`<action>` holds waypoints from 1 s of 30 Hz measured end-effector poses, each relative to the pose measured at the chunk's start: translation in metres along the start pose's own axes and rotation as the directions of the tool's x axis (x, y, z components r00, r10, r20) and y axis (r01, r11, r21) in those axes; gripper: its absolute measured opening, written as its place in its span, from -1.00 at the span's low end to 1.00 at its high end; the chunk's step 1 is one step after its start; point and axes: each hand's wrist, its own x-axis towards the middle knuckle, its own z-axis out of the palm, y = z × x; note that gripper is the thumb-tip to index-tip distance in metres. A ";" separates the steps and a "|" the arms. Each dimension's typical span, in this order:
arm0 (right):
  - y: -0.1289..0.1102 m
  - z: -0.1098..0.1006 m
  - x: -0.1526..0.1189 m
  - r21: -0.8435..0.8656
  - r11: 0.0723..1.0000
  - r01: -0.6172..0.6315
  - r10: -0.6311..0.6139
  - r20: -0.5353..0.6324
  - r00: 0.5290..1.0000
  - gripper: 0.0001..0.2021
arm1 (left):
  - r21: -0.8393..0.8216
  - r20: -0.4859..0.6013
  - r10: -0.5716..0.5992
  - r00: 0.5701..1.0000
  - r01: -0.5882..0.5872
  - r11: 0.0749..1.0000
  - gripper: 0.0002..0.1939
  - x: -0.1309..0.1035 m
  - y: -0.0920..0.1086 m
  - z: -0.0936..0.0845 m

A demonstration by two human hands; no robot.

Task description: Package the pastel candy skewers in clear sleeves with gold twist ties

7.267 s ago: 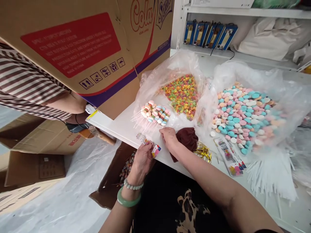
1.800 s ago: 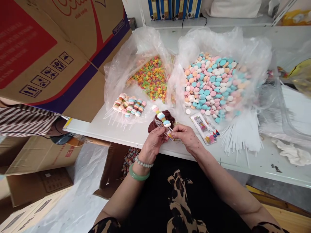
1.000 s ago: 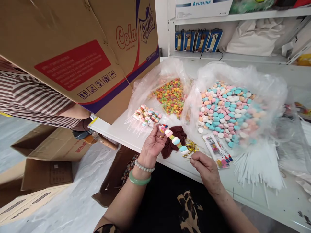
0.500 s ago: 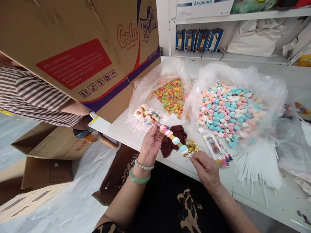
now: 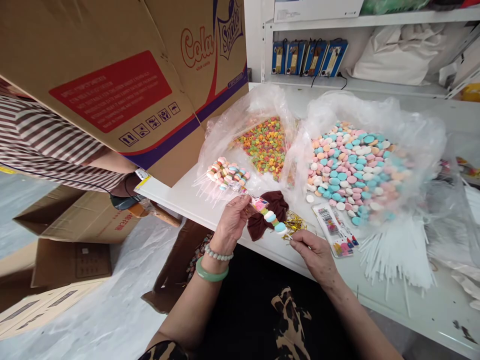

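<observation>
A candy skewer point(image 5: 275, 221) of blue, white and greenish sweets on a white stick slants between my two hands over the table edge. My left hand point(image 5: 231, 220) is closed at its upper end, pinching a clear printed wrapper point(image 5: 258, 203) that lies around the top sweets. My right hand point(image 5: 314, 254) pinches the stick at the lower end. Beneath the skewer lie a dark brown cloth bow point(image 5: 258, 227) and a heap of gold twist ties point(image 5: 295, 221). Several finished-looking candy skewers point(image 5: 227, 173) rest beyond my left hand.
Open plastic bags hold ring-shaped candies point(image 5: 268, 147) and pastel candies point(image 5: 348, 165). Printed wrappers point(image 5: 333, 230) and white sticks point(image 5: 397, 255) lie to the right. A large carton point(image 5: 150, 85) stands at left, with a person in a striped sleeve point(image 5: 56, 135) behind it.
Both hands and the skewer have shifted slightly left in view. The printed wrapper appears a little further down over the top sweets. Both hands keep their pinch.
</observation>
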 end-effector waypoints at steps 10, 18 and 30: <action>0.009 0.008 -0.004 -0.412 0.891 0.192 -0.245 -0.080 0.966 -0.84 | 0.070 0.025 -0.055 0.998 0.053 0.996 -0.70 -0.001 -0.001 -0.005; 0.008 0.012 -0.005 -0.541 0.811 0.223 -0.291 -0.041 0.956 -0.76 | 0.096 0.010 -0.055 0.998 0.053 0.994 -0.73 -0.004 -0.001 -0.004; 0.009 0.031 0.004 0.581 0.554 -0.596 0.494 0.346 0.797 -0.78 | 0.018 0.047 -0.062 0.997 0.061 0.998 -0.72 -0.011 -0.031 0.006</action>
